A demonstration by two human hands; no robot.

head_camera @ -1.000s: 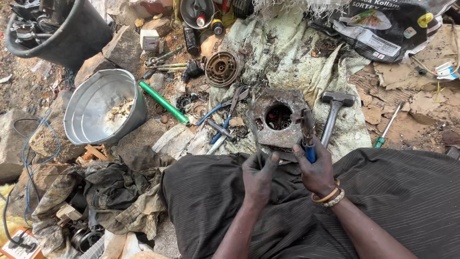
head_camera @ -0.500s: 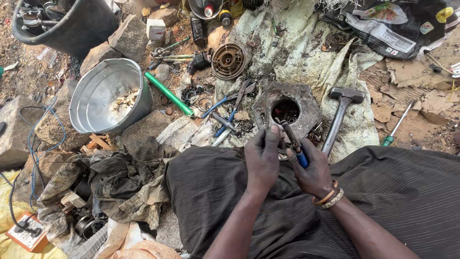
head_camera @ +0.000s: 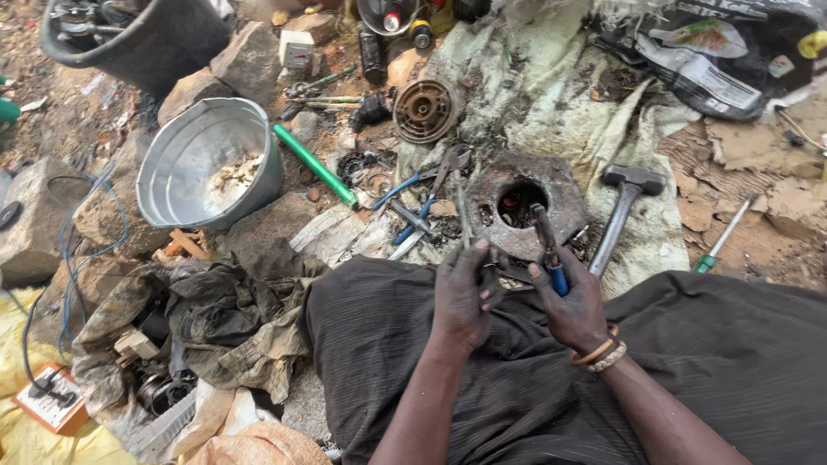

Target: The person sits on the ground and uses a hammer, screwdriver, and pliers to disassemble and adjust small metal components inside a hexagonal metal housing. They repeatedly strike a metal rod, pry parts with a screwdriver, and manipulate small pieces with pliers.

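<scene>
Gripping blue-handled pliers (head_camera: 548, 250), the right hand (head_camera: 573, 306) is closing on them; the left hand (head_camera: 461, 293) is pinching a thin rod (head_camera: 463, 220); both are working at the rusty housing (head_camera: 525, 202), apparently partway dismantled.

One hammer (head_camera: 627, 207); one metal basin (head_camera: 185, 146); two hands (head_camera: 465, 293).

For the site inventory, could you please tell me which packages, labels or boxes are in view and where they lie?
Black printed sack: top right, crumpled, with white and green panels.
Small pale carton: top centre-left among stones, boxy.
Orange and white box: bottom left on yellow sheet, flat, rectangular.
</scene>
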